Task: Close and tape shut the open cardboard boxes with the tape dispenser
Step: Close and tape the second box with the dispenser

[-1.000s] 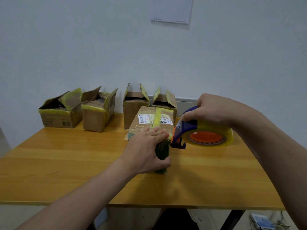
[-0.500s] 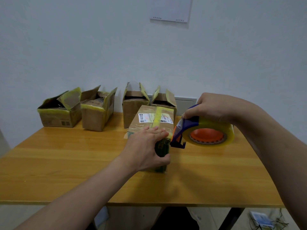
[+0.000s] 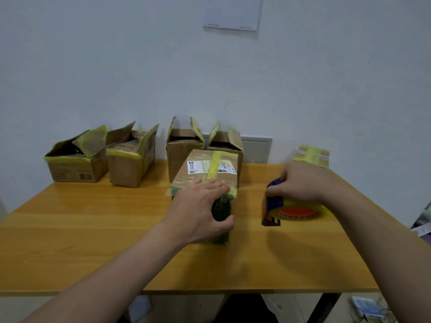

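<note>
Four left to do: the open brown cardboard boxes have their flaps up, edged in old yellow tape. Two stand just behind the taped box and two more behind it to the left.
Landmark: the taped box is closed brown cardboard with a yellow tape strip along its top and white shipping labels. It sits mid-way across the yellow wooden table.
Left hand: the fingers lie flat on the taped box's near top edge and the thumb runs down its near face. The grip is a press, not a clench.
Right hand: its grip is wrapped round the blue tape dispenser with the orange core and yellowish roll, to the right of the taped box and apart from it. I cannot tell whether the dispenser touches the table.
Already sealed: a second yellow-taped cardboard box stands behind and to the right of the taped box.
Risk, tape end: on the near face it may lift if the press is released too early.
Risk, roll: the cut tail could stick back onto the roll and be hard to restart.
Risk, flaps: the stiff, tape-crusted flaps will likely spring open under one hand, so the next strip could wrinkle or miss the seam.
Risk, reach: reaching over the taped box for the open boxes could shove it or tip one of them.
</note>
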Motion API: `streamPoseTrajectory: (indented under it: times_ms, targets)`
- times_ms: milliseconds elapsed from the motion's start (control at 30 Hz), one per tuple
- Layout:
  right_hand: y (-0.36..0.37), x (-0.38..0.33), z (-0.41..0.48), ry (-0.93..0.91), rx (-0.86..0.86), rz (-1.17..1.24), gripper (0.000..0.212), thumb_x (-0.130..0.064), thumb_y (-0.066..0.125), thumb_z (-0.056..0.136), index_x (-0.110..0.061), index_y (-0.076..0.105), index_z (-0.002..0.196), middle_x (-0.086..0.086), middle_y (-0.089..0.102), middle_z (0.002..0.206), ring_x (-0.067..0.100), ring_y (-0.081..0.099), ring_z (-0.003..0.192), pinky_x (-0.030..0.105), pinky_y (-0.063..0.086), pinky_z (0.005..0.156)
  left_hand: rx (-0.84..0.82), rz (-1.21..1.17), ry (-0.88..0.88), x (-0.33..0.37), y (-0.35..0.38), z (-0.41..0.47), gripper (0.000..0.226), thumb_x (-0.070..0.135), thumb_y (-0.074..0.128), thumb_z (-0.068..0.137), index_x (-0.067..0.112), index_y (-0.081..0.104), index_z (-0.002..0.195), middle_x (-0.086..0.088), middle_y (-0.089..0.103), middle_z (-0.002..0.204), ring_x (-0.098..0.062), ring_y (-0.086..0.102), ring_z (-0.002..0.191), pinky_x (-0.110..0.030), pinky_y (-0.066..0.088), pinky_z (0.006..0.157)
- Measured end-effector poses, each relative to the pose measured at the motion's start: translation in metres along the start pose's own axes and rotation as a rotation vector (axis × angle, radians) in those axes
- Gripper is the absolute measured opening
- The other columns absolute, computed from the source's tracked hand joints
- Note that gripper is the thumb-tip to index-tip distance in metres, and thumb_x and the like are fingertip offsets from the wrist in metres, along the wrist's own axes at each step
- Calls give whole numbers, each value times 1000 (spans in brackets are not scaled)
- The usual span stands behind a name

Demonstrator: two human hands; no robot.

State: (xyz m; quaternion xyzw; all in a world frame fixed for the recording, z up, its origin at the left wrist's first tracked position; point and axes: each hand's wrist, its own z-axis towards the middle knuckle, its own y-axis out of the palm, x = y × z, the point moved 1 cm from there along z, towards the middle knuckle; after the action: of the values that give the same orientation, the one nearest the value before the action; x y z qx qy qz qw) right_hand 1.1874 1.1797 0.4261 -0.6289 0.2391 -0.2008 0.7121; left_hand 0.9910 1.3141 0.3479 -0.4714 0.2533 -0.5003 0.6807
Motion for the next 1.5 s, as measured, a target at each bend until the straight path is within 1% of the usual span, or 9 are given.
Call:
streamPoseTrajectory:
  times_ms: [167,300,400,467,600,767,933,1100,1500]
  targets:
    - [3,-10,9,12,212,193,53,-59,70,79,-11,65,56,1,56,50,20,53,53,33,42,50,-87,-107,-12,-14,-22,21,59,75,45,93,44,59,141,16,61,143,-8,55,129,-38,51,102]
    - [-9,-10,6,-8,520,431,57,-49,71,83,-8,54,47,2,44,44,23,44,48,33,33,49,-8,-605,-62,-40,-47,41,47,61,57,86,37,74,123,17,72,123,2,64,111,-42,58,96]
    - [-5,-19,12,-72,673,679,58,-43,70,87,-8,48,46,4,41,43,24,38,45,36,31,48,38,-718,-84,-64,-50,55,35,54,69,80,32,82,104,19,76,115,-1,67,112,-46,56,101]
    - [1,-31,20,-124,715,855,59,-51,67,86,-2,59,56,16,55,51,35,53,52,44,43,48,-56,-689,-90,-76,-40,62,35,54,75,75,32,84,99,20,74,120,0,62,120,-45,50,108]
    - [15,-63,35,-204,697,1196,54,-40,67,96,8,64,71,23,60,63,23,56,56,34,43,56,-223,-727,-76,-92,-12,60,39,50,82,73,34,82,108,24,68,129,4,53,129,-40,49,111]
    - [32,-99,58,-123,601,1521,33,-33,62,100,-10,68,77,-9,65,60,3,59,59,19,46,56,-192,-701,-24,-116,2,48,37,40,80,84,41,76,121,33,61,136,8,40,139,-40,34,119]
    - [55,-117,74,-11,514,1739,23,-34,63,99,-19,70,83,-11,72,68,3,66,65,19,52,58,-37,-722,32,-126,14,34,52,46,78,80,33,71,130,22,61,142,5,44,141,-30,39,117]
    - [61,-119,79,-8,497,1754,22,-36,61,100,-20,71,88,-10,74,73,4,69,70,19,54,60,173,-754,8,-128,30,27,56,43,82,80,25,71,131,11,64,141,-1,50,139,-35,44,117]
    - [63,-106,63,68,485,1751,25,-38,57,101,-19,69,89,-8,72,73,11,66,72,21,53,59,79,-104,213,-116,17,27,66,77,41,95,43,47,152,14,52,154,-6,40,145,-41,28,120]
